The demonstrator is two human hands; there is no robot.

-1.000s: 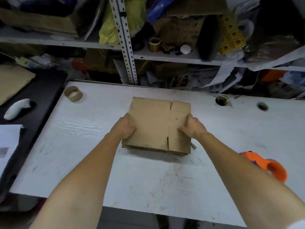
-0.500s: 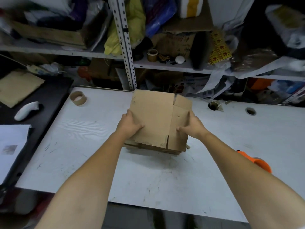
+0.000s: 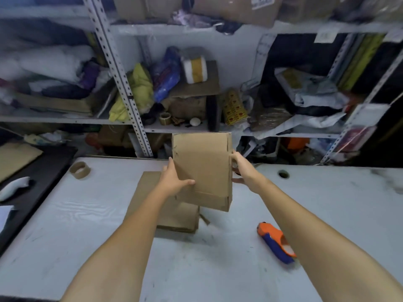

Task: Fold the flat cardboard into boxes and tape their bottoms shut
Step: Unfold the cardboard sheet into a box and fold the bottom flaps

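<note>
**Cardboard blank held up over the stack**

Both hands are grasping a flat, matte brown corrugated cardboard blank [image 3: 202, 168], holding it nearly upright above the scuffed white tabletop [image 3: 87, 225]. The left hand [image 3: 174, 179] is pinching its left edge, thumb lying across the front. The right hand [image 3: 242, 168] is curling round the right edge. A stack of flat brown cardboard sheets [image 3: 148, 188] is lying beneath, and an orange-and-blue plastic tape dispenser [image 3: 275, 243] is resting nearby.

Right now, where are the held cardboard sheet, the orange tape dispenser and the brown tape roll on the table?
held cardboard sheet [image 3: 204, 162], head view, middle of its front face.
orange tape dispenser [image 3: 272, 233], head view, its orange body.
brown tape roll [image 3: 79, 175], head view, its outer wall.
</note>
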